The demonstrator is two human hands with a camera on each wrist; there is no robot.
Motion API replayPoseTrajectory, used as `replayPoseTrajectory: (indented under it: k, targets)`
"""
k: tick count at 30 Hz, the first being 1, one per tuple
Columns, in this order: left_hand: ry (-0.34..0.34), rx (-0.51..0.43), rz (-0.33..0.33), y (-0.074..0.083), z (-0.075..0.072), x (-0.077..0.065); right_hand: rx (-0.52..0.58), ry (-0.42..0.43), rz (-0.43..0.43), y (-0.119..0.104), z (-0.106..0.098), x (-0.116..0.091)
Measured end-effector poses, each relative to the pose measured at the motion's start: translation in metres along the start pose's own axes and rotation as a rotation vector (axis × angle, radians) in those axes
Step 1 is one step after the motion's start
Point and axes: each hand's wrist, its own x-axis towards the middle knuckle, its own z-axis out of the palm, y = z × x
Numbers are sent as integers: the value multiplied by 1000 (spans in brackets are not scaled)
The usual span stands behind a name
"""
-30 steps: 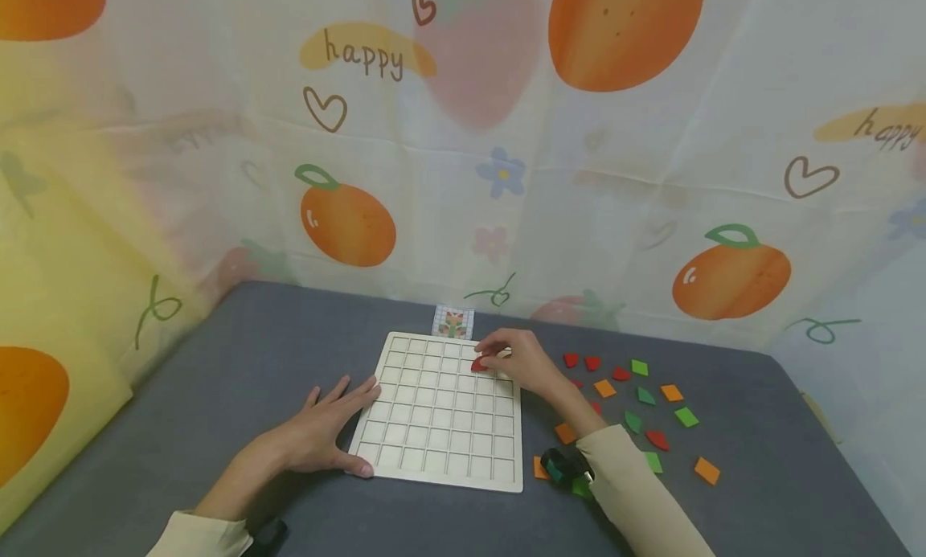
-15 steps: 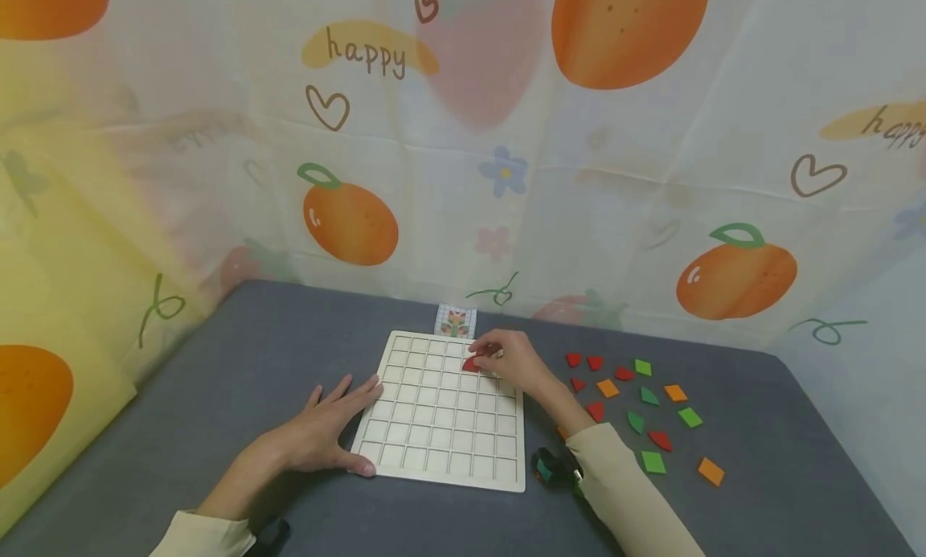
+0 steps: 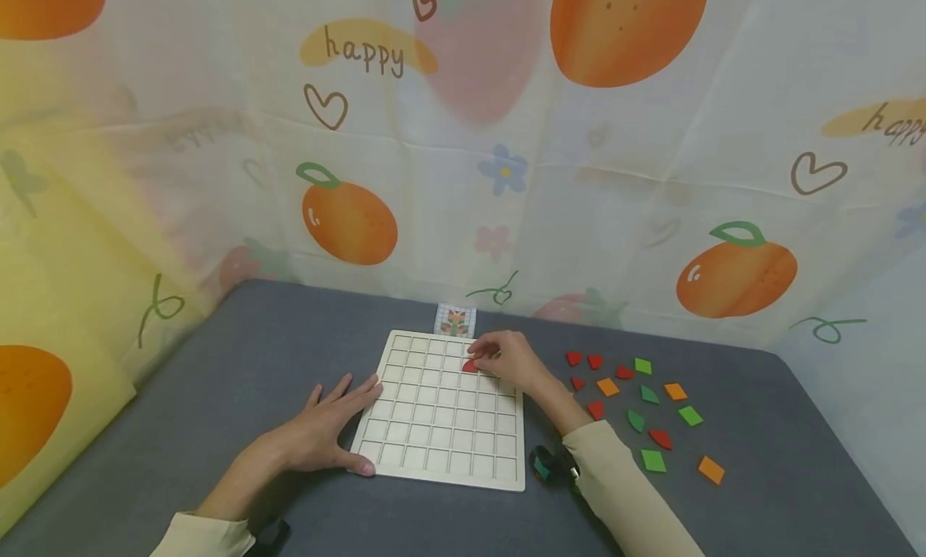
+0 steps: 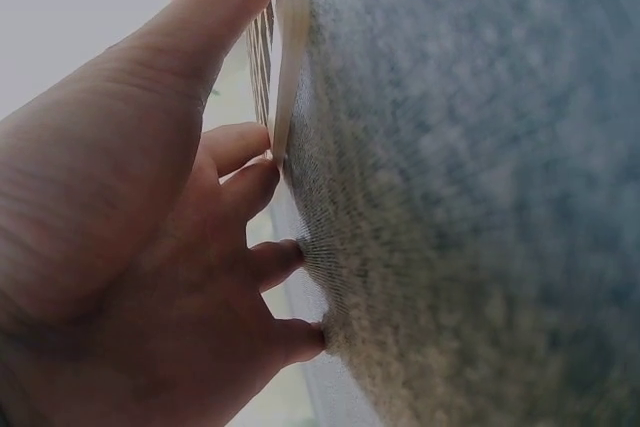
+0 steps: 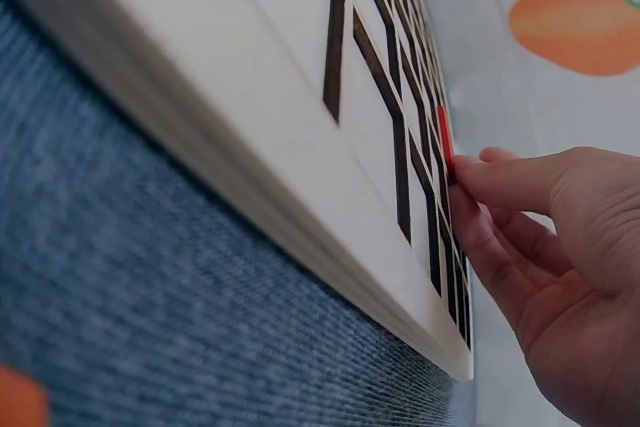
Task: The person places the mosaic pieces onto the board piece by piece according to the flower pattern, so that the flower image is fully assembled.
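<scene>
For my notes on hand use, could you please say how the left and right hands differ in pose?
The left hand is spread wide, while the right hand pinches a red piece. The left hand rests at the left edge of the grid board, whereas the right hand is over the board's far right part. Both emerge from cream sleeves.

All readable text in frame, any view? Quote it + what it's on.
"happy": on the backdrop, yellow patch left of centre.
"happy": backdrop again, yellow patch at the right edge.
Faint writing on the backdrop's left: too blurred to read.
Card behind the board: picture on a grid; any text too small to read.
Board, loose pieces: none seen.
</scene>
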Motion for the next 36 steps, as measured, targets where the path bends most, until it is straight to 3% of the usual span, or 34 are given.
replayPoseTrajectory:
  k: [11, 20, 30, 36]
  targets:
    - [-21, 1, -1, -1, 0, 3, -25, 8, -9, -2, 0, 0]
    - [-19, -9, -4, -3, 1, 2, -49, -36, -25, -5, -4, -1]
    - [-8, -9, -6, -3, 2, 2, -120, -28, -79, 0, -23, -14]
    - [-3, -13, -2, -2, 2, 1, -166, 2, -62, 7, -38, -27]
